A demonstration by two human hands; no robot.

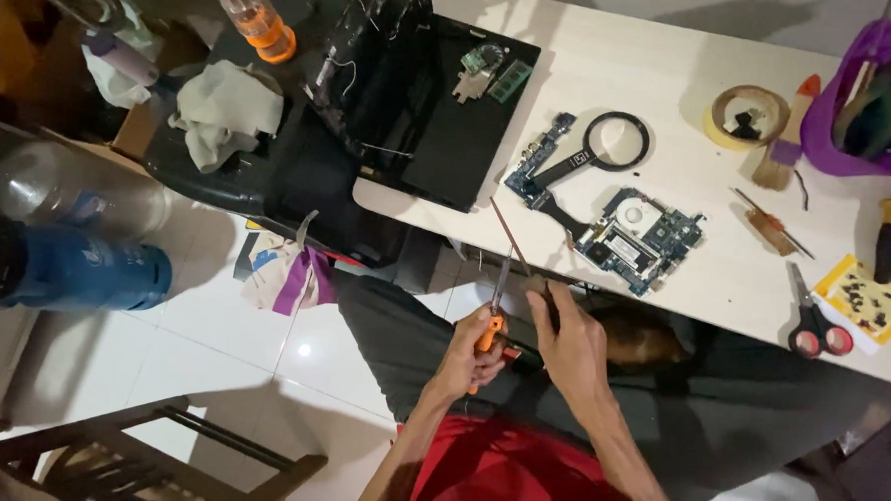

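Left hand (473, 354) is closed around one orange-handled screwdriver (492, 324), its shaft pointing up toward 12 o'clock, just below the table (597, 53) edge. Right hand (568, 340) sits just beside it at 3 o'clock, fingers curled on a small dark object; what it is cannot be told. On the table: two blue circuit boards (640, 234), one at 1 o'clock of the hands, the second at 12 o'clock under one black magnifier ring (616, 140). One pair of red-handled scissors (815, 323) at 3 o'clock. One tape roll (748, 117) at 2 o'clock. One black laptop shell (439, 110) at 11 o'clock
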